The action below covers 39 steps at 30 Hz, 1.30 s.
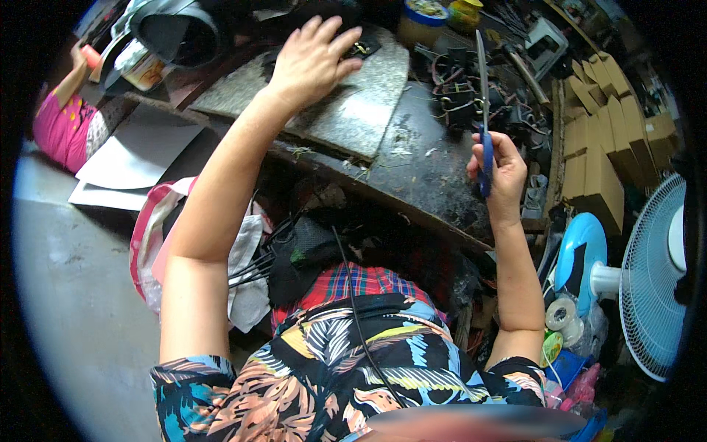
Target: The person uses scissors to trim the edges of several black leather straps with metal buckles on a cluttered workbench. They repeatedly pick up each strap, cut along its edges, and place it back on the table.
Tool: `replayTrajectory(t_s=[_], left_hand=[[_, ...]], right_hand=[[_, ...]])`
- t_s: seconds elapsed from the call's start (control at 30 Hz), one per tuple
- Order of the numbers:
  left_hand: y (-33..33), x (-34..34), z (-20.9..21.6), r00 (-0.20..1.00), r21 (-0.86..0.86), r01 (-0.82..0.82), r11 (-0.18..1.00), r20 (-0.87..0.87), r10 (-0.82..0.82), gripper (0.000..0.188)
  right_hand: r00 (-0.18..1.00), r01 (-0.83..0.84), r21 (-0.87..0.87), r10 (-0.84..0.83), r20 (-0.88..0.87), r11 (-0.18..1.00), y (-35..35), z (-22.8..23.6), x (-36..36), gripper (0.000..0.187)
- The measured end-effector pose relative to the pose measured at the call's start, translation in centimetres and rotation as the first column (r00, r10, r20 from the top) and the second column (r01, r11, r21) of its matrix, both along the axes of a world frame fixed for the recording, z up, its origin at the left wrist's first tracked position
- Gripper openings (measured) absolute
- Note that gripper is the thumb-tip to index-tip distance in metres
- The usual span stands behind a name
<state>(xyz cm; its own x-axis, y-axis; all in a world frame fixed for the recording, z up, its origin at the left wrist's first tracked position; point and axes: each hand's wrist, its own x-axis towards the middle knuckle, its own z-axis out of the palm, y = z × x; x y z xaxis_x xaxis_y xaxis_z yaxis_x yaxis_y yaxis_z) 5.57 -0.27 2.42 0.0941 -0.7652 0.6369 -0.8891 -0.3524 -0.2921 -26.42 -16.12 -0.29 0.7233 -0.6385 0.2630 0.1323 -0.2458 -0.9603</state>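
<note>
Head view of a dark, littered bench (pixel 412 158). The left hand (pixel 313 59) lies flat with fingers spread on a grey speckled slab (pixel 361 103) that rests toward the bench's far left corner; the fingertips reach a small black part (pixel 362 47) at the slab's far edge. The right hand (pixel 502 173), raised above the bench's right edge, is closed around the blue handles of a pair of scissors (pixel 482 96), whose blades point away from the person, closed as far as can be seen. Black clips and wire pieces (pixel 456 92) are heaped mid-bench behind the blades. Cardboard boxes (pixel 600 147) are stacked beyond the right edge, with a white fan (pixel 652 276) nearer. A second person's pink sleeve (pixel 62 129) shows at far left.
</note>
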Motion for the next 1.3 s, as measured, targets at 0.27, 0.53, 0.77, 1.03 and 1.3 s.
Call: replayTrajectory(t_s=[0.27, 0.53, 0.77, 1.03, 1.3], left_hand=[[-1.4, -1.5, -1.2, 0.98, 0.063, -0.193, 0.979, -0.039, 0.196, 0.053], [-9.5, -4.6, -0.5, 0.958, -0.025, 0.185, 0.982, -0.216, -0.186, 0.042], [-8.4, -4.5, 0.1, 0.873, -0.292, 0.285, 0.913, -0.314, -0.373, 0.018], [-3.7, -6.8, -1.1, 0.825, -0.451, 0.204, 0.869, -0.399, -0.4, 0.011], [-4.3, -6.9, -1.1, 0.767, -0.452, 0.065, 0.89, -0.548, -0.334, 0.016]], right_hand=[[0.995, 0.038, 0.003, -0.038, 0.089, 0.999, -0.1, 0.2, 0.7, 0.029], [0.997, -0.037, -0.217, 0.02, -0.078, 0.976, 0.3, 0.7, 1.6, 0.028], [0.986, -0.017, -0.24, -0.023, -0.164, 0.971, 0.2, 1.1, 1.7, 0.031], [0.978, -0.112, -0.156, 0.081, -0.194, 0.981, -0.4, 1.4, 1.5, 0.018], [0.775, -0.29, 0.305, 0.409, -0.482, 0.907, -1.2, 6.0, 0.7, 0.066]])
